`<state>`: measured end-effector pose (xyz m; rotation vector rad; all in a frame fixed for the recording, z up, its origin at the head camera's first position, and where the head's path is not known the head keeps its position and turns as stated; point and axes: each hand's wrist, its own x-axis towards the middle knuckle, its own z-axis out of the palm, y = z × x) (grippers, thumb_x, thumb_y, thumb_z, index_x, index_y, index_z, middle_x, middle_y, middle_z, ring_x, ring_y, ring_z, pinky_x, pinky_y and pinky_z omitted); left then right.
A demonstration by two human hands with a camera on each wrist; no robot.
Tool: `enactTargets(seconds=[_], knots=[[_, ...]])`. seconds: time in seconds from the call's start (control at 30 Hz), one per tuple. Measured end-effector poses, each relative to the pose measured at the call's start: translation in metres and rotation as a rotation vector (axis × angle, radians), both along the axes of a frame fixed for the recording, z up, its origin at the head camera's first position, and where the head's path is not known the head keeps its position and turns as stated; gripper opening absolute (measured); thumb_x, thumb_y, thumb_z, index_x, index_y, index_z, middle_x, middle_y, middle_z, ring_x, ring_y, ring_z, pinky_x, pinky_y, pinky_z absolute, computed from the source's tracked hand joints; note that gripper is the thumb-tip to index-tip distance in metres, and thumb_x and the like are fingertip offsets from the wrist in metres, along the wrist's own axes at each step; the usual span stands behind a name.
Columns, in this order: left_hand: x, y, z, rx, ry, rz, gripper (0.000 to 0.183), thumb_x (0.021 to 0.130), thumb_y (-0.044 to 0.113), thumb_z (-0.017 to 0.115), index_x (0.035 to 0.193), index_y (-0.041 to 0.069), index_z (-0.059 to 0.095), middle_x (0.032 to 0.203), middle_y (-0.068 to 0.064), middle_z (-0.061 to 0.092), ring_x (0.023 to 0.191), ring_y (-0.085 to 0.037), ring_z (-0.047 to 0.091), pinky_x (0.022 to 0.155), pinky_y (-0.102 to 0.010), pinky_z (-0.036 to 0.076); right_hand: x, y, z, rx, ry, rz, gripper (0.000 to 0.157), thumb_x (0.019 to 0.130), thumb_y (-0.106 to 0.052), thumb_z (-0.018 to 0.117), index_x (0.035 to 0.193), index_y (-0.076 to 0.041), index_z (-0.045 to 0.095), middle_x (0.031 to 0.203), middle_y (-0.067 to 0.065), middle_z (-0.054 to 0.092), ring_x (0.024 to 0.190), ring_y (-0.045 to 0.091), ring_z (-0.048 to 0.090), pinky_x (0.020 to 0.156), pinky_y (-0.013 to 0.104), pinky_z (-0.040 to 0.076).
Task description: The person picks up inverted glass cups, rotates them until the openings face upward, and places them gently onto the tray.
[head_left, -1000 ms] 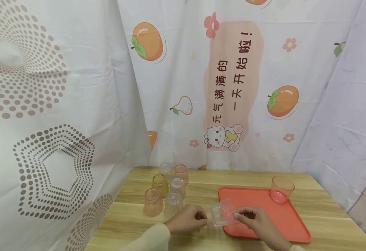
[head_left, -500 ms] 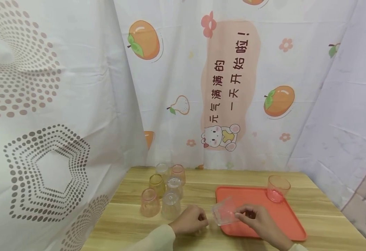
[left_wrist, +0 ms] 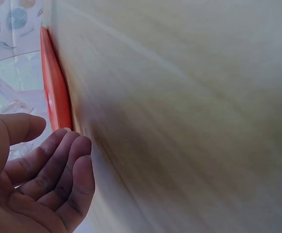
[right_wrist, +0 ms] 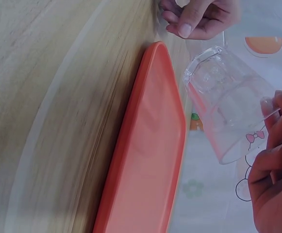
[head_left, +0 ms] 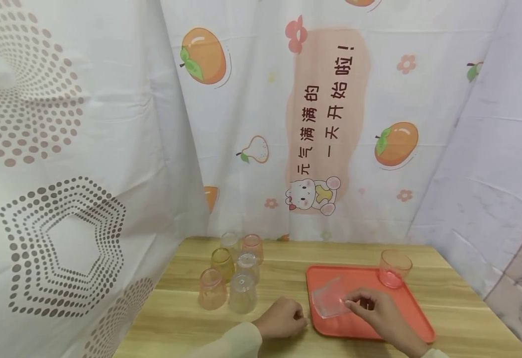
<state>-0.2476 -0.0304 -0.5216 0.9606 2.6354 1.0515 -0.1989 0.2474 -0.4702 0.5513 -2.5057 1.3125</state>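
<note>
- Above the tray's near left part, the clear cup (head_left: 331, 303) lies tilted on its side in the air, base toward the left, not set down.
- The fingers of the right hand (head_left: 375, 308) pinch its rim.
- The step in hand looks like bringing it over the tray (head_left: 352, 274); the next move seems to call for righting it and lowering it there.
- By the tray's near left corner, the left hand (head_left: 283, 318) holds nothing, fingers loosely curled.
- At the tray's far right corner, a pink cup (head_left: 394, 279) stands upright.
- Toward the left edge of the surface (head_left: 283, 263), six cups (head_left: 243, 294) stand upside down.
</note>
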Motion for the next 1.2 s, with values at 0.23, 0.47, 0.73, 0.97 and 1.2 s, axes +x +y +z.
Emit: enactTargets(seconds=[0.23,0.47,0.73,0.97,1.2], knots=[[-0.004,0.008,0.0,-0.071,0.048,0.024,0.048,0.096,0.027,0.073,0.053,0.021,0.052,0.044,0.017,0.039,0.04,0.002,0.035,0.042,-0.018,0.032,-0.001,0.003,-0.001,0.024,0.028,-0.025,0.006,0.093,-0.014,0.077,0.094,-0.02,0.078,0.076,-0.005,0.069,0.058,0.005,0.05,0.051,0.024,0.043],[-0.007,0.017,-0.002,-0.12,0.06,0.005,0.05,0.095,0.026,0.073,0.051,0.02,0.049,0.042,0.015,0.035,0.037,0.002,0.028,0.039,-0.017,0.026,-0.003,0.008,0.0,0.06,0.077,-0.036,0.012,0.093,-0.016,0.077,0.091,-0.027,0.075,0.08,-0.008,0.071,0.059,0.006,0.051,0.052,0.026,0.044],[-0.01,0.024,-0.009,-0.184,0.188,-0.049,0.054,0.093,0.023,0.07,0.05,0.02,0.038,0.042,0.016,0.025,0.037,0.004,0.019,0.038,-0.017,0.019,-0.003,0.016,-0.001,0.075,0.156,-0.029,0.019,0.091,-0.009,0.078,0.09,-0.027,0.074,0.078,-0.015,0.068,0.06,0.005,0.05,0.051,0.024,0.042],[-0.014,0.031,-0.01,-0.184,0.163,-0.034,0.053,0.091,0.022,0.072,0.05,0.021,0.038,0.042,0.015,0.025,0.037,0.003,0.02,0.038,-0.017,0.019,-0.004,0.027,0.0,0.128,0.19,-0.057,0.021,0.088,-0.007,0.08,0.089,-0.027,0.073,0.078,-0.018,0.067,0.059,0.002,0.05,0.051,0.024,0.042],[-0.013,0.034,-0.007,-0.198,0.109,-0.001,0.053,0.091,0.022,0.075,0.05,0.02,0.04,0.041,0.014,0.028,0.036,0.001,0.022,0.037,-0.017,0.02,-0.005,0.037,0.0,0.204,0.254,-0.086,0.026,0.083,-0.002,0.083,0.087,-0.025,0.072,0.077,-0.017,0.065,0.06,-0.001,0.048,0.052,0.023,0.042]])
